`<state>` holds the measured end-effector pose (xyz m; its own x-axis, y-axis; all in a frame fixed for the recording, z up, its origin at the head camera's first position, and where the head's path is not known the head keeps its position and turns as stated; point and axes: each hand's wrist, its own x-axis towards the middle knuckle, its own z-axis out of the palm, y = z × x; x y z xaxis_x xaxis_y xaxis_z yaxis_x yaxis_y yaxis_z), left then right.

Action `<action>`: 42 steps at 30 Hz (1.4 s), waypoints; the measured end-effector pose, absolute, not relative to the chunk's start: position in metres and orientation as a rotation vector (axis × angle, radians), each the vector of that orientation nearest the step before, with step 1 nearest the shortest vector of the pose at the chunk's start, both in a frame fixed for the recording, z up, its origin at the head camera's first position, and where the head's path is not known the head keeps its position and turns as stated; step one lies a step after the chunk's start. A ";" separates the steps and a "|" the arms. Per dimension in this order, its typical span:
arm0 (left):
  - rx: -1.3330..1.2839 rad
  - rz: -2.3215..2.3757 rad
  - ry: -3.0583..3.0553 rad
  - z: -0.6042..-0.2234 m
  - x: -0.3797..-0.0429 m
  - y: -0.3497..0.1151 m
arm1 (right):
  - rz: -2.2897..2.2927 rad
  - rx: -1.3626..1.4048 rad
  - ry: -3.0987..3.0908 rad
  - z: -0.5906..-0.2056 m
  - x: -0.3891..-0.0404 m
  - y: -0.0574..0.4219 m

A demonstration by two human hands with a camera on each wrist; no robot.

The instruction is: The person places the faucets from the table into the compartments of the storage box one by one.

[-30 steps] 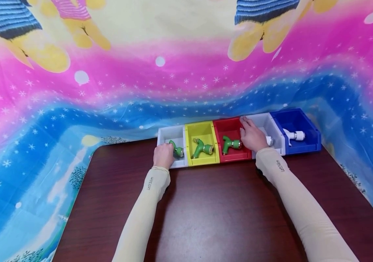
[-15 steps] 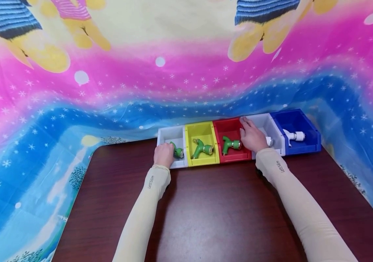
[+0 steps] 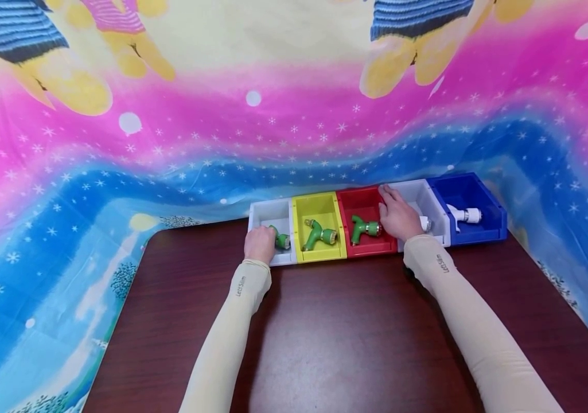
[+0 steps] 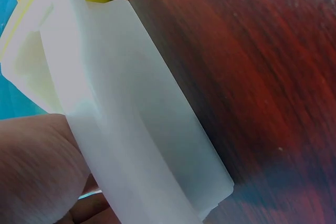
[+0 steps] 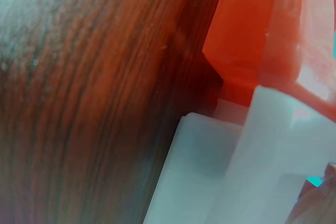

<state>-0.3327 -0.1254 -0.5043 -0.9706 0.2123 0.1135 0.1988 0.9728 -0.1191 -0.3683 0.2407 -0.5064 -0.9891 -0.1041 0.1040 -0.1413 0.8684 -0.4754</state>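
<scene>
My left hand point(image 3: 260, 244) grips the left wall of the leftmost white storage bin point(image 3: 280, 259); its thumb point(image 4: 39, 169) shows close to that wall in the left wrist view. A green faucet-like hose fitting point(image 3: 282, 241) lies in this bin, partly hidden. My right hand point(image 3: 401, 217) holds the adjoining rims of the red bin point(image 3: 371, 250) and the second white bin point(image 3: 440, 221). Part of a white fitting point(image 3: 425, 223) shows beside this hand. In the right wrist view, fingers point(image 5: 320, 203) appear at the lower right, mostly cut off.
Between them, the yellow bin point(image 3: 320, 257) has a green Y-shaped fitting point(image 3: 319, 234); the red bin has another green fitting point(image 3: 363, 229). A blue bin point(image 3: 479, 236) with a white fitting point(image 3: 464, 214) ends the row. The row stands at the back of the brown table point(image 3: 335, 327), before a printed cloth point(image 3: 211, 132).
My left hand has shifted very slightly right and its wrist has turned a little. My right hand and the bins look nearly unchanged.
</scene>
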 end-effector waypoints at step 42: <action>-0.350 0.177 -3.075 -0.504 -0.332 -0.125 | 0.780 0.184 -2.976 -0.508 -0.370 0.241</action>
